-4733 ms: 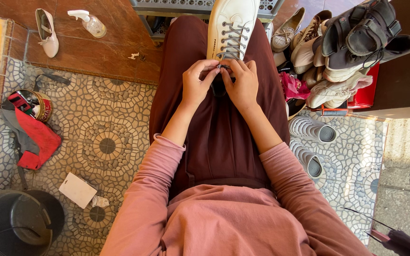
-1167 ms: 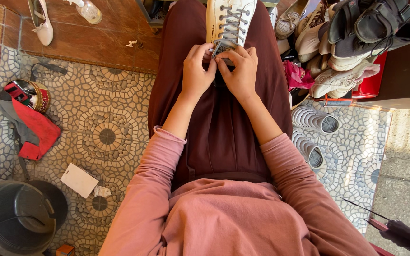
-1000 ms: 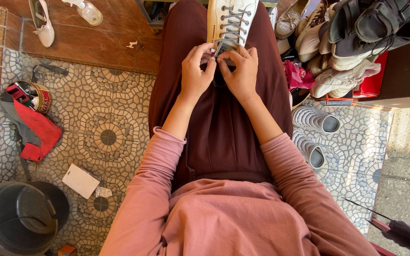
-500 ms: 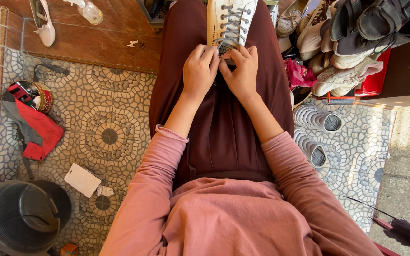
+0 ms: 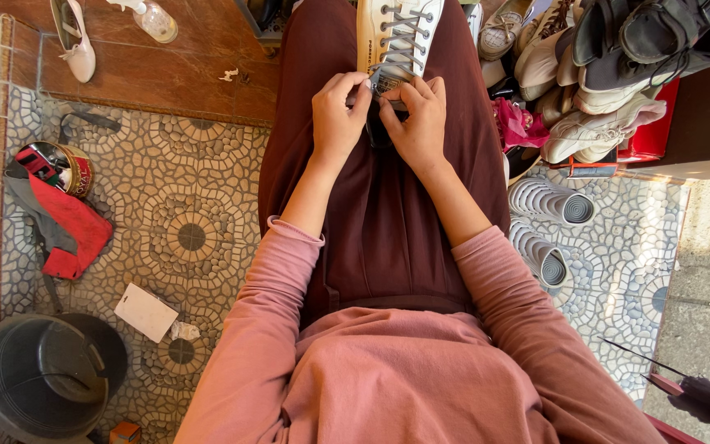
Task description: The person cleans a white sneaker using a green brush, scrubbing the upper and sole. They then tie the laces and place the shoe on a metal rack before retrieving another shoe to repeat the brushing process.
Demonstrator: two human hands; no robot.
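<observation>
Patterned pebble-mosaic floor tiles (image 5: 191,205), rough and grey. Round black plastic bucket (image 5: 39,378) stands on them at lower left. White lace-up canvas sneaker (image 5: 396,37) lies on the person's maroon-trousered lap, toe pointing away. Left hand (image 5: 338,119) and right hand (image 5: 421,123) meet at the grey flat laces (image 5: 400,53); fingertips pressed together, pinching the lace ends.

Single head-worn camera, looking steeply down over the wearer's chest and lap. Pink-sleeved forearms run up frame centre to the left hand (image 5: 337,115) and right hand (image 5: 417,125), at close range on a white sneaker (image 5: 394,37) at the top edge. Patterned tile floor (image 5: 182,205) fills the left side; shoe pile (image 5: 610,74) sits upper right. No second view.
</observation>
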